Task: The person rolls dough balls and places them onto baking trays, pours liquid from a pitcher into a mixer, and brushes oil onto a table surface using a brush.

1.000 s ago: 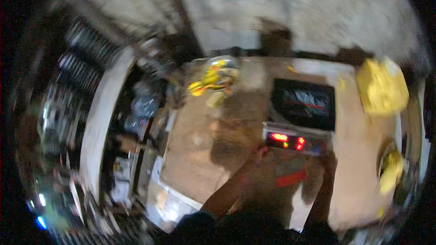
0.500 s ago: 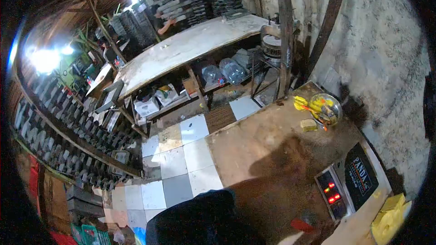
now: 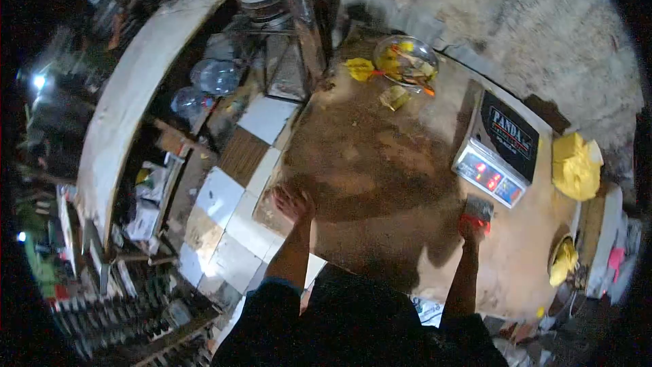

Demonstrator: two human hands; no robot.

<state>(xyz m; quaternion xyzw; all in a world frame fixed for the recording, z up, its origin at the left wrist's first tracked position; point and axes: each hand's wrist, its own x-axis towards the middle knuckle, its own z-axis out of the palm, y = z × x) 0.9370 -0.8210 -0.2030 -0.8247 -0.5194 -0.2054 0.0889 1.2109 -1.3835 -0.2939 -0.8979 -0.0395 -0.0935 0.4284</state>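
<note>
My right hand (image 3: 473, 232) is closed around the red handle of a wide-bladed scraper (image 3: 479, 208), its grey blade pointing away from me, just in front of the digital scale (image 3: 499, 146). The scale has a black top marked PANDA and a lit red display. At the left edge of the brown tabletop (image 3: 380, 156), my left hand (image 3: 292, 202) rests with its fingers spread and nothing in it.
Toward the back stand a round metal bowl (image 3: 406, 61) with yellow pieces, a yellow crumpled item (image 3: 360, 68) and a small yellowish block (image 3: 394, 98). A yellow bundle (image 3: 576, 166) lies right of the scale. A wooden post (image 3: 302, 20) rises at the back left.
The view has swung right and down onto the tabletop. My left hand has come into view at the table's edge, and my right hand with the scraper now shows clearly.
</note>
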